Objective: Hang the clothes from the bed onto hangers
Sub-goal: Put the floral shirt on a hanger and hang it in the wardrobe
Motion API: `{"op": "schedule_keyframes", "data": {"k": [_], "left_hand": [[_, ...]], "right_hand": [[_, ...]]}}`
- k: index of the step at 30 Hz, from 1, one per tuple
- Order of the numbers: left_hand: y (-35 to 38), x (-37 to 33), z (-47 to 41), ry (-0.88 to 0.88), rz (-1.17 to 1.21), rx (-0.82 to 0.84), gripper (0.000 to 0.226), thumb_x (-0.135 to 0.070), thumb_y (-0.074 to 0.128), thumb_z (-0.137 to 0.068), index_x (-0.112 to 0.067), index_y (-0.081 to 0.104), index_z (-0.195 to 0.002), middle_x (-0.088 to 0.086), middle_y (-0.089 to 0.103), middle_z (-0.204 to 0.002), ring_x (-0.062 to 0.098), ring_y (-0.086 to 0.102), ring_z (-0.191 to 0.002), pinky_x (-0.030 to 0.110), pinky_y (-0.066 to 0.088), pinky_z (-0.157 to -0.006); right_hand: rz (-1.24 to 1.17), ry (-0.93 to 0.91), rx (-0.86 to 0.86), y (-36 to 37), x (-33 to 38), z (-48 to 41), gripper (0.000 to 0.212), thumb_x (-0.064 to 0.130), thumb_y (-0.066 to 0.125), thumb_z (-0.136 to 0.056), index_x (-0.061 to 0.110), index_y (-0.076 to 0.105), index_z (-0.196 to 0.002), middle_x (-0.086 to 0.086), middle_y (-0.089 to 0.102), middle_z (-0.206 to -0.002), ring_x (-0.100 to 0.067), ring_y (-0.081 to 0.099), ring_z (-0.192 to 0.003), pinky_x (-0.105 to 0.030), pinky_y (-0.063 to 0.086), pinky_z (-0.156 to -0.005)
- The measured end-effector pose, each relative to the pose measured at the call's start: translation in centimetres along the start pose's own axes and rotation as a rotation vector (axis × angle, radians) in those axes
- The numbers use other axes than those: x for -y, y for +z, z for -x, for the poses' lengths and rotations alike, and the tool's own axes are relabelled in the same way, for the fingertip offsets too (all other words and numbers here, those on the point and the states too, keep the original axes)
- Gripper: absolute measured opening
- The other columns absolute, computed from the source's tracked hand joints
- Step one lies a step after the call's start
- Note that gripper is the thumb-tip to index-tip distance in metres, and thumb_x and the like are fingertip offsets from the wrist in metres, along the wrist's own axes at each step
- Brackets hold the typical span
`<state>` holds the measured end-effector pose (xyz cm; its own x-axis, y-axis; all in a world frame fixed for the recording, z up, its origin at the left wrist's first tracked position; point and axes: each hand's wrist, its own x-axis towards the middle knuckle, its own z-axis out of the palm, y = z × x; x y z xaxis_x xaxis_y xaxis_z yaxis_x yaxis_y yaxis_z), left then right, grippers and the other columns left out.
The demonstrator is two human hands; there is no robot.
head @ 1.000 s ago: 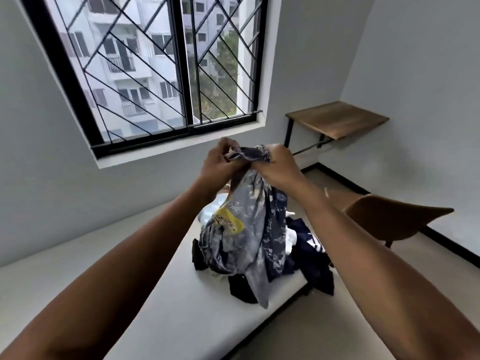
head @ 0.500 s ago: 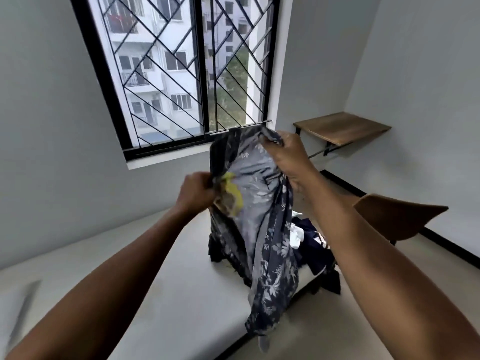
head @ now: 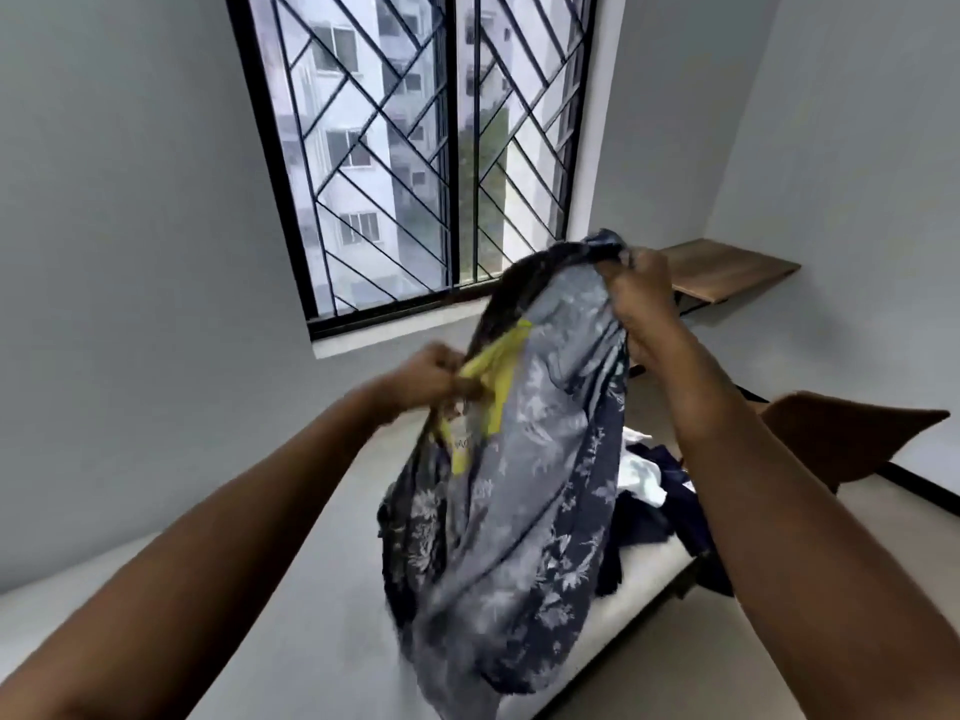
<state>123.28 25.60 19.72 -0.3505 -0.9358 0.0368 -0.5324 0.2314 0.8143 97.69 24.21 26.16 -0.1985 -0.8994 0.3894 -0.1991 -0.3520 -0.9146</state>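
one pale bed (head: 249,605) fills the lower view on my feed. over the bed hangs a grey-blue floral garment (head: 524,511), lifted clear of the mattress as far as i can tell, its lower end blurred. on the bed's far end, behind it, lies a pile of clothes (head: 670,491), dark and white. my right hand (head: 641,298) clenches the garment's top edge, high above the bed. my left hand (head: 431,376), lower and blurred, pinches the fabric at its yellow strip (head: 498,366).

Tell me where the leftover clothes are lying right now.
In the head view the pile of navy and white clothes lies right of centre on the pale bed, behind the held-up grey floral shirt, near the brown chair.
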Motion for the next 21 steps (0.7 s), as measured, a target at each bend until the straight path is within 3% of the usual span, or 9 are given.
{"op": "schedule_keyframes", "data": {"k": [3,5,7,10,12,15,17,19,21], "left_hand": [[1.0,6.3,1.2,-0.137,-0.217,0.234,0.023,-0.027,0.082,-0.084,-0.012,0.067,-0.073,0.004,0.066,-0.072,0.021,0.063,-0.066,0.032,0.049,-0.064],[1.3,8.0,1.0,-0.209,-0.515,0.299,0.033,-0.041,0.08,-0.081,-0.013,0.062,-0.077,0.011,0.069,-0.083,0.03,0.066,-0.079,0.035,0.046,-0.066],[0.6,8.2,0.8,-0.243,-0.736,0.103,0.034,-0.047,0.076,-0.083,-0.016,0.066,-0.092,0.012,0.071,-0.099,0.033,0.069,-0.092,0.033,0.045,-0.067],[-2.0,6.4,0.0,-0.212,-0.696,-0.366,0.023,-0.034,0.071,-0.08,-0.016,0.074,-0.094,0.016,0.073,-0.097,0.037,0.07,-0.094,0.032,0.044,-0.067],[-3.6,4.4,-0.5,-0.149,-0.676,-0.542,0.019,-0.03,0.069,-0.08,-0.015,0.075,-0.088,0.016,0.073,-0.091,0.039,0.07,-0.091,0.033,0.044,-0.066],[-5.2,1.8,-1.2,-0.056,-0.681,-0.634,0.022,-0.033,0.071,-0.083,-0.012,0.074,-0.086,0.018,0.073,-0.09,0.041,0.069,-0.09,0.039,0.05,-0.07],[-6.1,1.5,-1.6,-0.048,-0.669,-0.638,0.024,-0.036,0.075,-0.081,-0.013,0.068,-0.083,0.019,0.072,-0.09,0.041,0.068,-0.09,0.04,0.052,-0.072],[-6.6,1.9,-1.6,-0.107,-0.702,-0.643,0.039,-0.05,0.079,-0.078,-0.014,0.063,-0.083,0.016,0.07,-0.087,0.039,0.067,-0.085,0.041,0.052,-0.071],[-6.3,2.3,-1.1,-0.152,-0.768,-0.624,0.056,-0.067,0.078,-0.073,-0.013,0.068,-0.083,0.013,0.069,-0.08,0.037,0.067,-0.08,0.039,0.052,-0.067]], "right_hand": [[0.206,-0.043,0.06,1.6,-0.8,1.4,0.032,-0.003,0.056,-0.094,0.018,0.065,-0.071,0.012,0.065,-0.059,-0.004,0.055,-0.052,-0.022,0.042,-0.056],[0.243,-0.056,0.033,2.0,-1.7,1.4,0.017,0.005,0.057,-0.087,0.006,0.067,-0.073,-0.003,0.064,-0.068,-0.012,0.054,-0.059,-0.028,0.04,-0.06],[0.232,-0.067,-0.037,1.3,-2.5,1.0,0.025,0.029,0.059,-0.081,0.008,0.064,-0.067,-0.003,0.057,-0.063,-0.014,0.049,-0.059,-0.031,0.036,-0.06],[0.31,-0.062,-0.119,-1.0,-3.0,0.5,0.044,0.058,0.061,-0.081,0.021,0.05,-0.06,0.007,0.043,-0.056,-0.012,0.038,-0.056,-0.031,0.028,-0.057],[0.329,-0.047,-0.108,-2.3,-2.9,0.5,0.038,0.054,0.064,-0.081,0.022,0.059,-0.062,0.004,0.053,-0.061,-0.012,0.045,-0.061,-0.031,0.033,-0.059],[0.396,0.005,-0.001,-3.6,-3.1,-0.1,0.012,0.032,0.072,-0.086,0.023,0.08,-0.083,-0.012,0.078,-0.085,-0.019,0.064,-0.073,-0.031,0.043,-0.067],[0.388,0.022,0.075,-4.4,-2.9,-0.4,0.024,0.038,0.076,-0.084,0.018,0.083,-0.095,-0.02,0.078,-0.099,-0.03,0.074,-0.084,-0.032,0.046,-0.07],[0.367,-0.011,0.081,-5.3,-2.4,-0.7,0.033,0.047,0.08,-0.084,0.017,0.082,-0.098,-0.018,0.078,-0.097,-0.026,0.073,-0.081,-0.033,0.047,-0.069],[0.452,-0.06,-0.02,-6.1,-2.0,-1.3,0.03,0.046,0.079,-0.088,0.016,0.079,-0.09,-0.006,0.077,-0.08,-0.015,0.065,-0.068,-0.031,0.045,-0.063]]}}
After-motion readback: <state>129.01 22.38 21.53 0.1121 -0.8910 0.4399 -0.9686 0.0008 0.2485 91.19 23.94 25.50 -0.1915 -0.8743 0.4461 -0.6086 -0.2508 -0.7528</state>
